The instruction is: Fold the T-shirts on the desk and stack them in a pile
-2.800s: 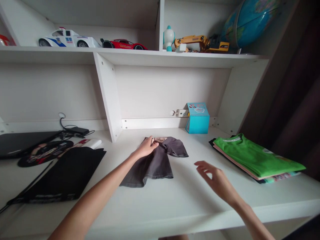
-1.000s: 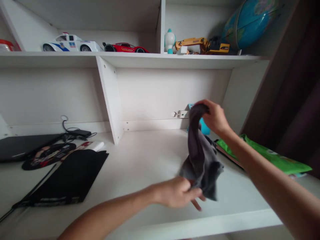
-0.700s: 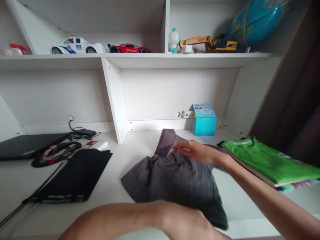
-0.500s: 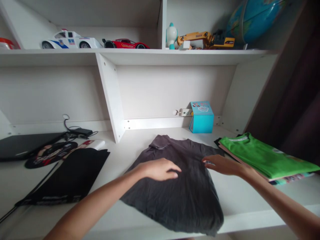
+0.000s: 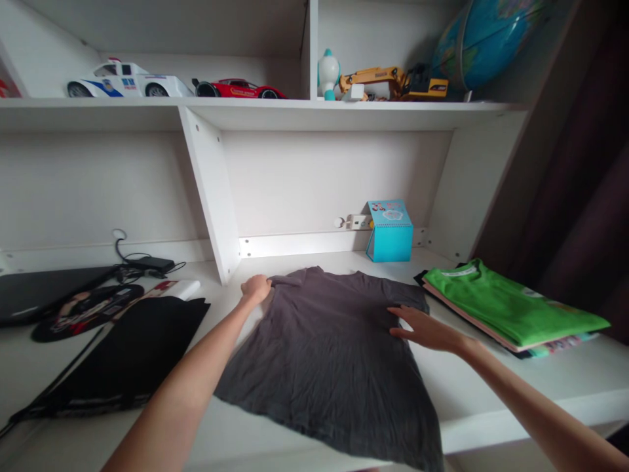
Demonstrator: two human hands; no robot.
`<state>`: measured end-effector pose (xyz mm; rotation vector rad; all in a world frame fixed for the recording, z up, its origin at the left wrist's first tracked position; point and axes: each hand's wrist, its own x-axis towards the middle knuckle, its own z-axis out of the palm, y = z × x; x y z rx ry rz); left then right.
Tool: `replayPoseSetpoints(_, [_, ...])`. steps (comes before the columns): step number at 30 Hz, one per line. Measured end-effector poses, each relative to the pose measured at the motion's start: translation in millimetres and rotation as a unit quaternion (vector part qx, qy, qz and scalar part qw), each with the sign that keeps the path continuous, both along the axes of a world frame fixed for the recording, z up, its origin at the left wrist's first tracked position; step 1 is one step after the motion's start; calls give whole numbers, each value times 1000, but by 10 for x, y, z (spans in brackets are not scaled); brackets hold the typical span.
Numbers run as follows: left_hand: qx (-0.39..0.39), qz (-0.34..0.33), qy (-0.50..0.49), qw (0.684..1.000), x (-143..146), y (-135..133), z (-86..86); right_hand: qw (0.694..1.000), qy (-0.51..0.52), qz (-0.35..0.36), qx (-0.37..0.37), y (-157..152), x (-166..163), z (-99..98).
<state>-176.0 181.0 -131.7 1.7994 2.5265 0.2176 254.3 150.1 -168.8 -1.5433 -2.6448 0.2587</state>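
Observation:
A dark grey T-shirt [image 5: 334,354] lies spread on the white desk, its neckline toward the back and its hem hanging over the front edge. My left hand [image 5: 256,288] is closed on the tip of the shirt's left sleeve. At the shirt's right side, below the other sleeve, my right hand [image 5: 417,326] rests with thumb and fingers apart, touching or just over the cloth. To the right sits a stack of folded clothes with a green T-shirt [image 5: 511,305] on top.
On the left are a black drawstring bag [image 5: 122,354], a round dark fan-like item [image 5: 88,311], a laptop [image 5: 44,292] and a power adapter [image 5: 152,263]. A blue desk calendar [image 5: 390,239] stands at the back. Toy vehicles and a globe [image 5: 484,46] occupy the shelf above.
My left hand has moved from the shirt's middle to its left sleeve, which is now pulled out flat. My right hand stays by the right side, its fingers more spread.

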Motion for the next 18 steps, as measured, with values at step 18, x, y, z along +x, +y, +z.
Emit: replayPoseSetpoints(18, [35,-82,-50,995,164,294,80,998,22,19,-54,55,5,48])
